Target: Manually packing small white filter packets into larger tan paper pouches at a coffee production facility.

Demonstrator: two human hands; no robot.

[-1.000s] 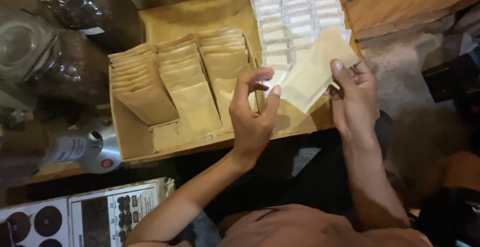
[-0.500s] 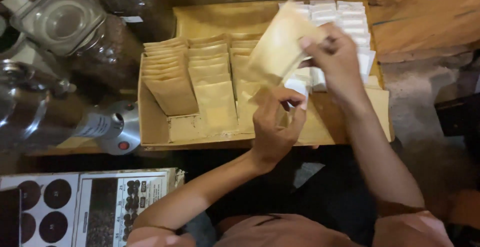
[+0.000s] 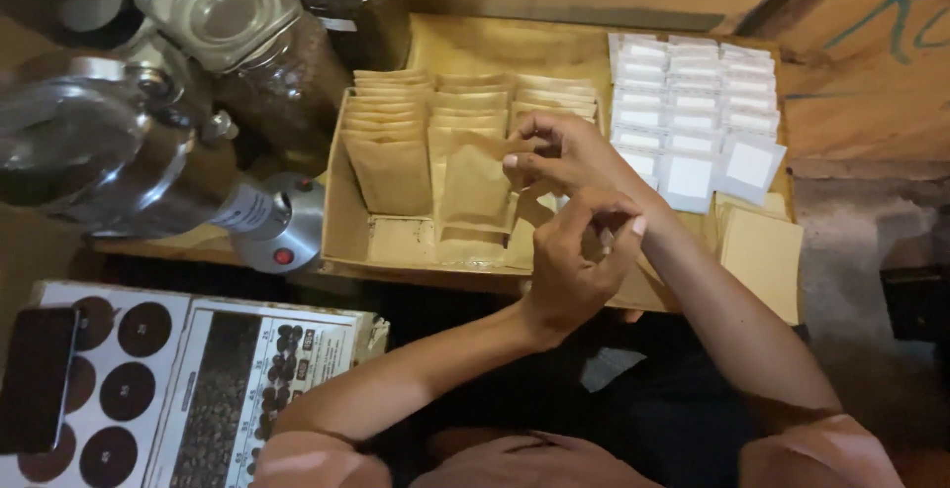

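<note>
My right hand (image 3: 566, 156) reaches across from the right and pinches the top edge of a brown paper pouch (image 3: 475, 189). It holds the pouch upright over the middle row of brown pouches (image 3: 391, 151) in a shallow cardboard box (image 3: 341, 241). My left hand (image 3: 579, 262) hovers just below the right wrist. Its fingertips are pinched together and I see nothing in them. Rows of small white sachets (image 3: 693, 102) fill the right part of the box. A few loose brown pouches (image 3: 762, 255) lie at its right front corner.
Glass jars (image 3: 228, 13) and a shiny metal vessel (image 3: 99, 151) on a base with a red button (image 3: 284, 255) crowd the left of the box. A printed card with dark circles (image 3: 198, 389) and a dark phone (image 3: 35, 379) lie at the lower left.
My right hand has carried the brown pouch from above the white sachets leftward and down to the middle row. My left hand has drawn back from the sachets, towards me.
</note>
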